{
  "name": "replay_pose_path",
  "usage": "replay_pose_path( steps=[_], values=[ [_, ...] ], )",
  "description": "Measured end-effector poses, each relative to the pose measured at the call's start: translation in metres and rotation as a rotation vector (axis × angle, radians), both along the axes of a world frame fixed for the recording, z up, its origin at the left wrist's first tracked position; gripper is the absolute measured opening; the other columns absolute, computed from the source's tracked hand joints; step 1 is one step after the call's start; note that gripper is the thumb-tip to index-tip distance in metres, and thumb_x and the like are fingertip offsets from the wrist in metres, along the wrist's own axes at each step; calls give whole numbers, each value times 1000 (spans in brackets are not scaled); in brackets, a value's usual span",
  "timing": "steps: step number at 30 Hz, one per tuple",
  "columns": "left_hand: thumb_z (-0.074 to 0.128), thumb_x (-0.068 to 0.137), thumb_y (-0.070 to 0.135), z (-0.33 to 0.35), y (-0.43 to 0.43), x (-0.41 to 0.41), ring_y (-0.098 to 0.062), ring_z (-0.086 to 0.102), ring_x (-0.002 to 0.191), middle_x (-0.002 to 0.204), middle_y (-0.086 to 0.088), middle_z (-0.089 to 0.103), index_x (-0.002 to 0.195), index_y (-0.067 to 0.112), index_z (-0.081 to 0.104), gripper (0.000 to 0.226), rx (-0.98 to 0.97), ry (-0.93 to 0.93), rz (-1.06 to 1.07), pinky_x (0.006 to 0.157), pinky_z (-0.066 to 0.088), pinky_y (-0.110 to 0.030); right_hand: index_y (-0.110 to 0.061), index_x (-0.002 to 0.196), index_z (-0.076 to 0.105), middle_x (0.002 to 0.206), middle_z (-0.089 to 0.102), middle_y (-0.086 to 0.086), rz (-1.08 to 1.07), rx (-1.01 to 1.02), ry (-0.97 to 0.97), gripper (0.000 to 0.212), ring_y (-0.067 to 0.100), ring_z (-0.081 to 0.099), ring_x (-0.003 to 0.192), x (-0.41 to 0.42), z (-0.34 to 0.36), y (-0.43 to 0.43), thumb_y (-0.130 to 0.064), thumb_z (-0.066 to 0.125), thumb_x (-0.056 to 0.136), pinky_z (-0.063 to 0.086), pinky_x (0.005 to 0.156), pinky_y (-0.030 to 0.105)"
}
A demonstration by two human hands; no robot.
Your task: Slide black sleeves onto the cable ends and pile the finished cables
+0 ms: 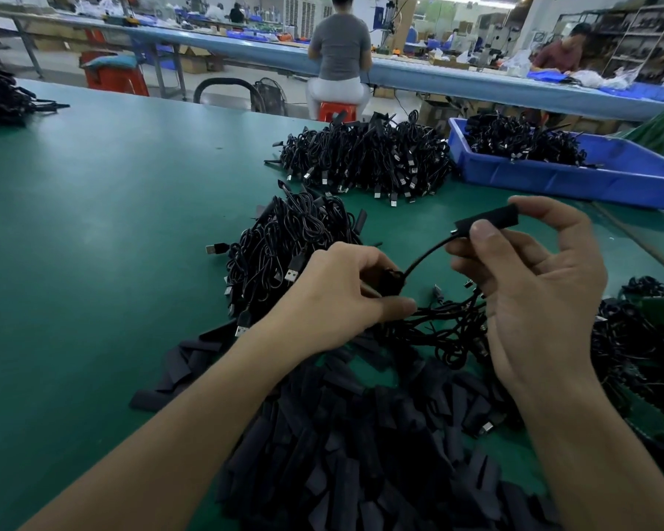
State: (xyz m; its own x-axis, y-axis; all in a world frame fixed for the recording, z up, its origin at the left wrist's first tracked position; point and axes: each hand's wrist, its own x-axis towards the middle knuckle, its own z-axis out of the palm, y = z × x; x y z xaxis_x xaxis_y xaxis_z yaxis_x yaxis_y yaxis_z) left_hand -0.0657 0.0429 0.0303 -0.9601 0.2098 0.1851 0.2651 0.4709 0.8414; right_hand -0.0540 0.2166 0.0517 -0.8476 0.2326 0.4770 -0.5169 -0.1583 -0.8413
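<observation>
My right hand (529,289) pinches a flat black sleeve (487,221) between thumb and forefinger, held up above the table. A thin black cable (426,256) runs from the sleeve's lower end down to my left hand (342,297), which grips the cable's coiled part. Under both hands lies a heap of loose black sleeves (361,454). A pile of coiled black cables (292,243) with USB plugs sits just left of my left hand.
A larger cable pile (365,155) lies farther back. A blue bin (575,174) with more cables stands at the back right. More cables (629,339) lie at the right edge. The green table (112,224) stretches left. People work at benches behind.
</observation>
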Motion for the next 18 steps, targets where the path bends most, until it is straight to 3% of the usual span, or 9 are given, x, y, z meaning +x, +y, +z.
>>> replay_pose_path(
  steps=[2, 4, 8, 10, 12, 13, 15, 17, 18],
  values=[
    [81, 81, 39, -3, -1, -2, 0, 58, 52, 69, 7, 72, 88, 16, 75, 25, 4, 50, 34, 48, 46, -20, -25, 107, 57, 80, 76, 4, -47, 34, -18, 27, 24, 75, 78, 0, 1, 1, -2, 66, 94, 60, 70, 30],
    [78, 82, 41, -3, -5, -5, -8, 54, 53, 71, -8, 70, 83, 10, 74, 31, 38, 95, 98, 53, 50, -34, -28, 113, 58, 82, 76, 3, -147, 143, -28, 27, 19, 76, 80, -1, 1, 5, -9, 66, 96, 60, 67, 26],
    [79, 81, 38, 1, -18, -13, -1, 62, 55, 74, 4, 74, 101, 21, 73, 27, 237, 158, 288, 54, 49, -17, -28, 109, 67, 86, 70, -18, -447, 507, 46, 19, 8, 70, 78, -4, 0, 19, -17, 65, 95, 55, 64, 19],
    [81, 80, 40, 2, -24, -16, -2, 62, 54, 77, 4, 75, 110, 25, 64, 38, 399, 133, 382, 53, 48, -17, -33, 101, 67, 89, 65, -24, -511, 619, 36, 21, 16, 68, 85, -4, -1, 22, -15, 61, 93, 57, 77, 34],
    [82, 79, 41, 4, -29, -19, -4, 58, 51, 72, 2, 70, 106, 25, 58, 40, 540, 116, 477, 52, 48, -19, -36, 102, 67, 95, 66, -19, -519, 680, -44, 26, 33, 65, 92, -4, -3, 24, -17, 55, 90, 54, 83, 53],
    [82, 79, 39, 4, -32, -20, -4, 57, 49, 68, 4, 67, 104, 23, 56, 39, 601, 111, 517, 51, 48, -19, -36, 105, 68, 100, 67, -13, -509, 713, -88, 27, 35, 64, 94, -5, -4, 25, -20, 54, 89, 54, 85, 55],
    [82, 82, 33, 4, -36, -22, -5, 56, 48, 59, 7, 65, 101, 21, 55, 36, 693, 103, 554, 49, 49, -20, -29, 112, 69, 108, 69, -5, -467, 767, -155, 27, 20, 66, 95, -8, -6, 30, -19, 58, 89, 56, 87, 38],
    [80, 85, 23, 1, -37, -24, -6, 61, 54, 61, 7, 68, 103, 18, 55, 31, 769, 85, 543, 56, 53, -21, -23, 115, 70, 105, 69, -2, -412, 806, -206, 30, -4, 63, 80, -10, -9, 32, -12, 62, 89, 47, 71, 5],
    [79, 86, 17, -1, -37, -25, -6, 65, 59, 65, 5, 71, 106, 17, 56, 30, 808, 71, 532, 61, 55, -21, -22, 114, 71, 102, 69, -1, -396, 815, -219, 31, -9, 61, 74, -11, -10, 32, -8, 62, 88, 42, 63, -1]
  ],
)
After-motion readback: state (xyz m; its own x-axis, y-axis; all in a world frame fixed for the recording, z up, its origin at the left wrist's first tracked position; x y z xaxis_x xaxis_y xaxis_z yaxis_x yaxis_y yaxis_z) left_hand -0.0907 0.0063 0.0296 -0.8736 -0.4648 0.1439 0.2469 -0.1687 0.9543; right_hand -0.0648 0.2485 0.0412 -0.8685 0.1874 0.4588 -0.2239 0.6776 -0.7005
